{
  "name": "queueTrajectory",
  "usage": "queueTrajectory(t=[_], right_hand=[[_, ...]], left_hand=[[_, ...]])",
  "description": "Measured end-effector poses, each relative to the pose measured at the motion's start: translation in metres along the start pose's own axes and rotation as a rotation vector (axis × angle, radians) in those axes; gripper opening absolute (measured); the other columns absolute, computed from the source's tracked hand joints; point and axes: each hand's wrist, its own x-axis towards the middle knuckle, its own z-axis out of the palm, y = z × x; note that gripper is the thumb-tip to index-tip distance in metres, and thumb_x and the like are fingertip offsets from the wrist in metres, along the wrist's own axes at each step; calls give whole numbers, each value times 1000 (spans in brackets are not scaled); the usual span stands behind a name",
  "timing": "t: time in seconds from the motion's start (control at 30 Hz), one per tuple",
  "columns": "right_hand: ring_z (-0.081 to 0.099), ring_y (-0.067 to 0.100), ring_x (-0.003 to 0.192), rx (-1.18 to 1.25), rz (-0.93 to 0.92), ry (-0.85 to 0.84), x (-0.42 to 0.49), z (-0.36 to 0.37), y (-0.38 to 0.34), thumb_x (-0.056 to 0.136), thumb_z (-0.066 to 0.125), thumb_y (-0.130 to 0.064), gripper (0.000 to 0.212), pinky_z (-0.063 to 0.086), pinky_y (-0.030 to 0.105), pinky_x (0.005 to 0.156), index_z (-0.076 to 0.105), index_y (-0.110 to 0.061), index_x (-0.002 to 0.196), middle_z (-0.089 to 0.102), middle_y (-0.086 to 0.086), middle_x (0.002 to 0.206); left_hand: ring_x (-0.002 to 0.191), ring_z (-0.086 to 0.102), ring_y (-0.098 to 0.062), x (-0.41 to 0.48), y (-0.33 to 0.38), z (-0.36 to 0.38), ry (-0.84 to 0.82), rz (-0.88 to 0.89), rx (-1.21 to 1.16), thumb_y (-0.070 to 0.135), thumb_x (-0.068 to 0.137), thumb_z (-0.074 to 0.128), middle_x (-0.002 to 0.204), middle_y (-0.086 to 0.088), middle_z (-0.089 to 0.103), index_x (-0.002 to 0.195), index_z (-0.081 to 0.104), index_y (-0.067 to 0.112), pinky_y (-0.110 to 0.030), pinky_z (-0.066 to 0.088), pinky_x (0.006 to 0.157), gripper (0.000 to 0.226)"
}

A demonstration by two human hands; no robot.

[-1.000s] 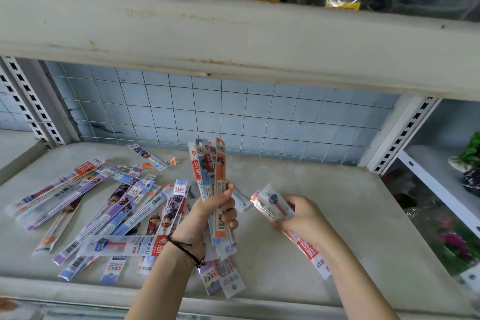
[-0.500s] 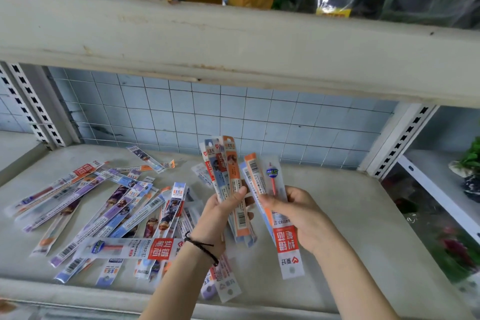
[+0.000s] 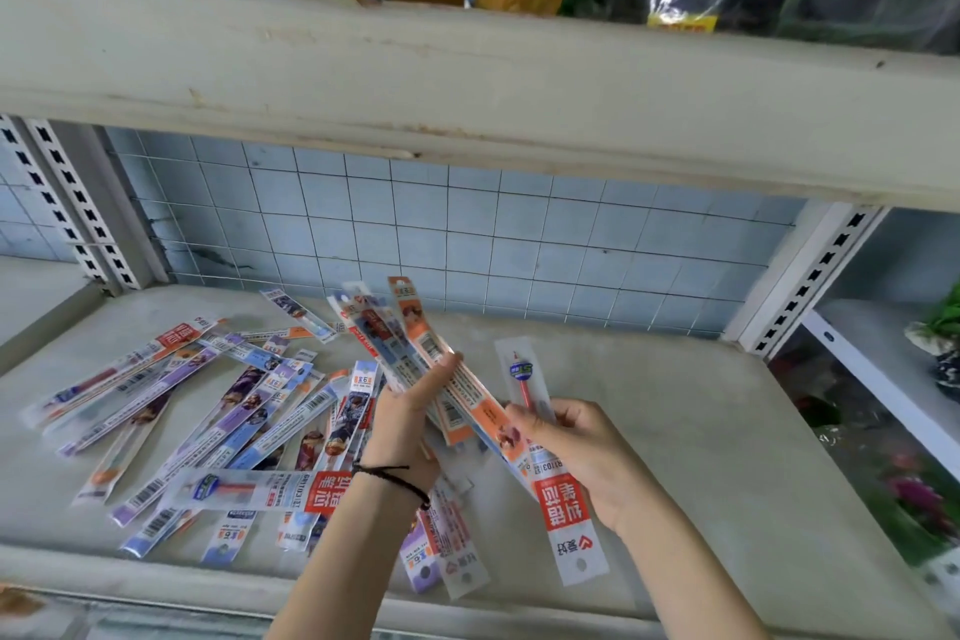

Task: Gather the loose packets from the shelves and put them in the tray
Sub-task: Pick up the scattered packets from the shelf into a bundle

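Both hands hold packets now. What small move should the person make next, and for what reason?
Probably slide the clear packet with the red label, held in the right hand, onto the fanned bundle in the left hand. The two already overlap, so one hand could hold all and the other would be free for the many loose packets on the shelf.

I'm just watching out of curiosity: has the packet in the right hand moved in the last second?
Yes. The right hand lifted its packet off the shelf and swung it upright, towards the bundle in the left hand.
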Motion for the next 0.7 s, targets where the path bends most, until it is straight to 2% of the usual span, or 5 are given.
queueTrajectory(t=[0.23,0.37,0.5,0.6,0.7], right_hand=[[64,24,64,-107,-69,-41,3,8,3,70,76,-33,41,52,27,57,69,4,86,70,23,80],[70,25,77,-186,-105,-87,5,10,0,66,77,-37,45,56,33,70,69,0,90,74,18,90],[69,16,72,-217,-78,-130,5,11,-4,64,76,-37,50,54,25,65,66,5,89,73,10,80],[63,10,62,-231,-43,-190,2,3,-7,66,78,-31,29,49,20,59,70,-7,81,68,0,67],[60,12,56,-193,0,-162,1,-12,-5,74,77,-9,10,48,20,56,68,-8,79,67,4,65]], left_hand=[[67,69,-28,-3,-3,1,-133,3,83,21,74,66,80,-13,72,85,69,8,-38,58,60,18],[81,68,-29,-6,-4,5,-167,33,154,24,73,68,88,-12,72,95,68,7,-42,56,76,28],[82,64,-31,-5,-2,6,-162,51,175,17,66,73,83,-11,69,86,68,9,-43,54,79,23],[73,64,-31,-2,1,2,-114,75,81,13,70,74,78,-12,66,89,63,7,-39,57,64,23],[75,67,-31,6,5,-13,-56,96,-15,13,71,74,83,-13,68,91,61,9,-45,59,72,25]])
